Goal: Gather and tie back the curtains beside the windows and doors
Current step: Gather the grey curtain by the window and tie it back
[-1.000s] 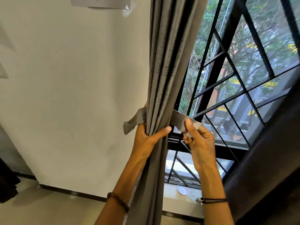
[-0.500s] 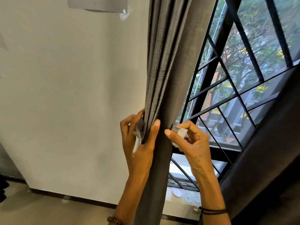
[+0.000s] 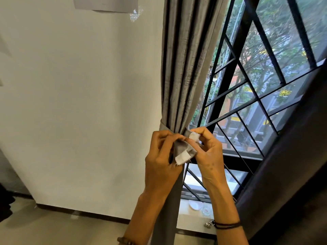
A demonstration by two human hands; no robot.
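Two hands meet before the gathered grey curtain (image 3: 184, 68), which hangs between wall (image 3: 79, 103) and window (image 3: 265, 89). A grey band (image 3: 183, 148) wraps round it. The left hand (image 3: 159, 163) has its fingers (image 3: 165, 137) curled, pinching one end. The right hand (image 3: 209, 156) has its fingers (image 3: 206, 133) pinching the other, white-patched end. On the sill (image 3: 184, 215) below lies a white dish (image 3: 195, 204); I cannot tell its contents.

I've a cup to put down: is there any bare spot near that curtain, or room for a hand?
Bare: the sill between curtain and white dish; the floor along the skirting. A hand could pass left of the curtain, before the wall. Crowded: left hand and right hand pinching the tieback ends.
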